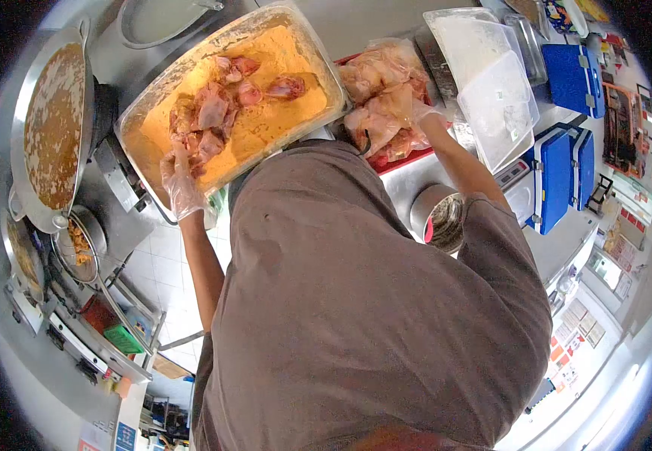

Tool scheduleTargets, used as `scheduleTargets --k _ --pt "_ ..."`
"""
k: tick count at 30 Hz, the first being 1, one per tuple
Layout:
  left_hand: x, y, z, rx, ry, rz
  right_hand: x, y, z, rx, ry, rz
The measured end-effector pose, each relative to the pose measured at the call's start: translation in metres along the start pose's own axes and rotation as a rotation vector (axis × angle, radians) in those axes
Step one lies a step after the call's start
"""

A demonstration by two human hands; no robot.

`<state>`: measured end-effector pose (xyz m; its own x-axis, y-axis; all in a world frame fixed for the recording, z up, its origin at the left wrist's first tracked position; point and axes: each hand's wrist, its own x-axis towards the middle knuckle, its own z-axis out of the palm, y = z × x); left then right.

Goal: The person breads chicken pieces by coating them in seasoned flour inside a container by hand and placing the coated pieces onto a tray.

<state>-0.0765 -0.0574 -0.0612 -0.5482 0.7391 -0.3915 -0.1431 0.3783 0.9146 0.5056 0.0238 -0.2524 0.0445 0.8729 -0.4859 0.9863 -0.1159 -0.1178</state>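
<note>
Raw chicken pieces [209,109] lie in a heap on orange-yellow flour in a large clear tub [326,56]. My left hand [181,188], in a clear plastic glove, is at the tub's near left corner, its fingers closed around the end of a chicken piece [183,146]. To the right of the tub, more raw chicken [390,113] sits in a clear plastic bag [386,56] on a red tray [409,160]. My right hand [425,119], also gloved, touches the right side of this bagged chicken; its fingers are hidden by glove and plastic.
A wide pan of brown oil [54,124] stands at the left, above a pot holding fried pieces [81,244]. A steel pot [437,218] is near my right elbow. Clear plastic lids [491,90] and blue-lidded boxes [559,173] are at the right.
</note>
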Motion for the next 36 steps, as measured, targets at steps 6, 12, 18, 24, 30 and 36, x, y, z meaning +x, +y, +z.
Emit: scheduleTargets --k 6,12,18,24,30,36 --pt "0.000 -0.009 -0.005 0.016 0.009 0.033 -0.003 -0.007 0.002 -0.018 0.009 -0.017" --pt "0.002 0.006 -0.001 0.040 0.004 0.030 -0.012 0.001 -0.004 -0.031 0.052 -0.041" --pt "0.003 0.003 -0.006 0.040 0.000 0.028 -0.028 0.008 -0.032 -0.048 0.128 -0.044" --pt "0.002 0.003 -0.003 -0.001 -0.014 0.015 -0.068 -0.021 -0.136 0.043 0.187 -0.029" --pt "0.004 -0.002 0.001 0.004 -0.047 0.007 -0.117 -0.039 -0.239 0.332 0.308 0.016" --pt "-0.020 0.027 0.034 0.140 -0.381 0.139 -0.122 -0.101 -0.258 1.074 0.131 -0.150"
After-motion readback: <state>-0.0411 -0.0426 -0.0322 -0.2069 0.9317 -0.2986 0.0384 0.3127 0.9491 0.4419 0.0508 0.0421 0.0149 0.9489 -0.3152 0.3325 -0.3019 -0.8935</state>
